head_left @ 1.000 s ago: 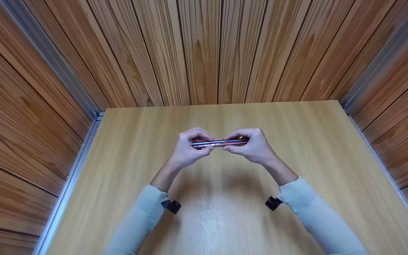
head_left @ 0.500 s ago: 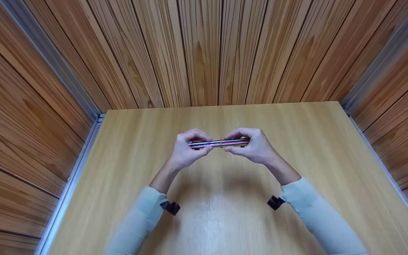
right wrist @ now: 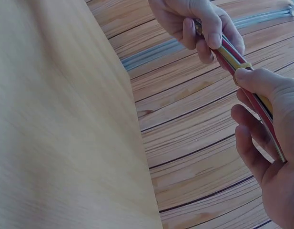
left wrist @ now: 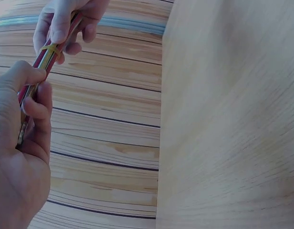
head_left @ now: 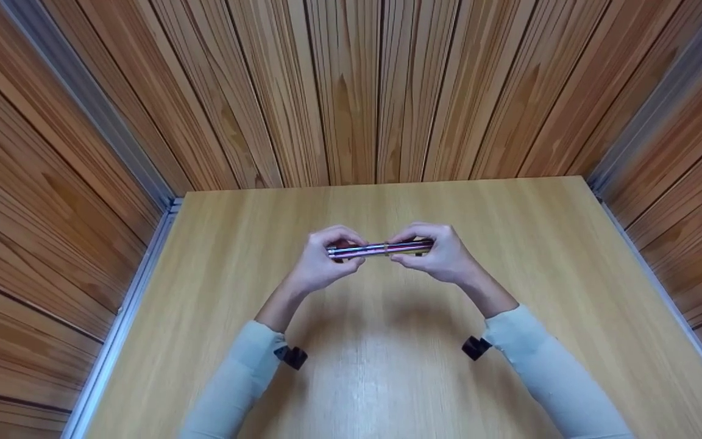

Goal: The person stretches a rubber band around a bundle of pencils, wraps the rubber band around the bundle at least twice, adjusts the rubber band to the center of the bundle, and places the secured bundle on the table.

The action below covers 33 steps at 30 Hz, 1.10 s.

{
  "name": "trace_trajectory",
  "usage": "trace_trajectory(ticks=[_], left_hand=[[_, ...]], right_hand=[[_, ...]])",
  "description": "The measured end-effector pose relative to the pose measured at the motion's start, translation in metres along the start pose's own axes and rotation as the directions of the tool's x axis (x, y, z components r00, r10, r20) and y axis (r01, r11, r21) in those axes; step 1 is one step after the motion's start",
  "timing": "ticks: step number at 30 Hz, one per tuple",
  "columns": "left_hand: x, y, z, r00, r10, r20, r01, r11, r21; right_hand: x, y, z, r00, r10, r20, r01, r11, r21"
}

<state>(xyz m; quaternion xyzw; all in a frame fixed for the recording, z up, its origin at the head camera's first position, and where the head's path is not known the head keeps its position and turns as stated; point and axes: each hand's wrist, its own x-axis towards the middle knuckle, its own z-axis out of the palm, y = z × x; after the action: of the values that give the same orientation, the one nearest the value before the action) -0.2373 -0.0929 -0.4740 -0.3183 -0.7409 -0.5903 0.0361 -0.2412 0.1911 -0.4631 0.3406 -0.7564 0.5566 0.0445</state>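
A slim bundle of pencils [head_left: 377, 249], red, yellow and dark-striped, is held level above the table between both hands. Around its middle runs a yellow rubber band [left wrist: 50, 49]. My left hand [head_left: 322, 259] pinches the left part, thumb on the near side and fingers on the far side. On the right part, my right hand [head_left: 436, 253] grips in the same manner, its thumb right at the band [right wrist: 243, 67] in the right wrist view. Palms and fingers hide both ends of the bundle in part.
Below the hands lies a light wooden table [head_left: 363, 378]. Wood-plank walls [head_left: 351, 91] rise behind it and at both sides, with grey metal rails [head_left: 116, 323] along the edges. A small black wrist camera [head_left: 293, 357] sits at each sleeve.
The fingertips of the two hands have drawn slightly apart, the right hand shifting a little to the right. More of the bundle's middle and its band now shows between them.
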Motion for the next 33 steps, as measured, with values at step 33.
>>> trace_trajectory(ticks=[33], left_hand=[[0.014, -0.011, 0.003, 0.981, -0.093, -0.168, 0.092, 0.996, -0.011]], right_hand=[[0.006, 0.014, -0.012, 0.995, 0.073, -0.062, -0.076, 0.996, -0.049]])
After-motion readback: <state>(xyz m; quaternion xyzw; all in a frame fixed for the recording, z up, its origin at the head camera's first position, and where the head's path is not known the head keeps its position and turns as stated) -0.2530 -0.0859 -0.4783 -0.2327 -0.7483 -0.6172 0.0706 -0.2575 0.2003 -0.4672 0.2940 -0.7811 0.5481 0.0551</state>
